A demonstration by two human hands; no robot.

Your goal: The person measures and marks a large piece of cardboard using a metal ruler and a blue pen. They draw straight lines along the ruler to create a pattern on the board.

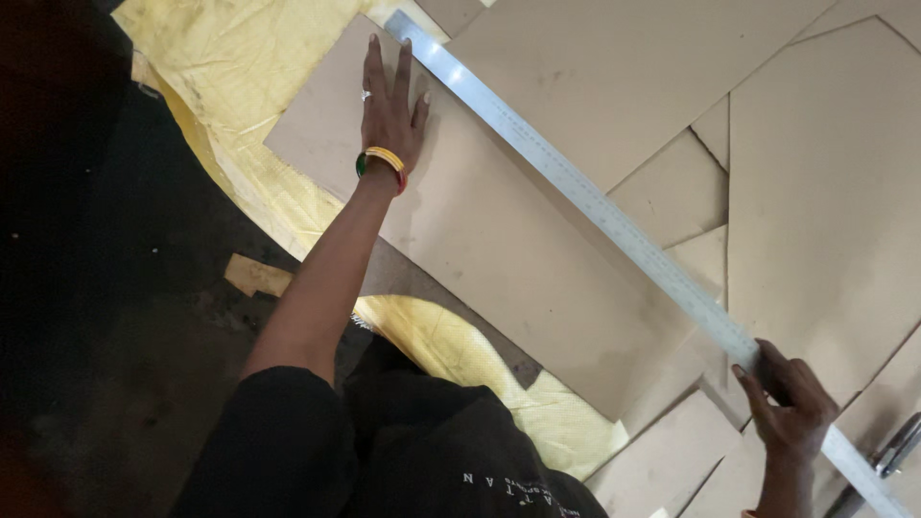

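A long metal ruler (614,225) lies diagonally across overlapping brown cardboard sheets, running from about 11 o'clock down to 4 o'clock in the view. It rests along the upper edge of one long cardboard sheet (499,240), which lies at the centre, slanted the same way.

The left hand (389,105), at 11 o'clock, lies flat and open on that sheet, fingers spread, fingertips just beside the ruler's far end. It wears a ring and coloured bangles (382,161) at the wrist.

The right hand (789,398), at 4 o'clock, is curled over the ruler's near end, pressing it down.

More loose cardboard pieces (815,173) spread from 12 to 5 o'clock, overlapping under the ruler. A yellow woven sheet (240,58) shows beneath them at 10 and 6 o'clock. A metal tool (899,446), partly cut off, lies at the right edge, near the ruler's end. Dark floor (115,317) fills the left side.
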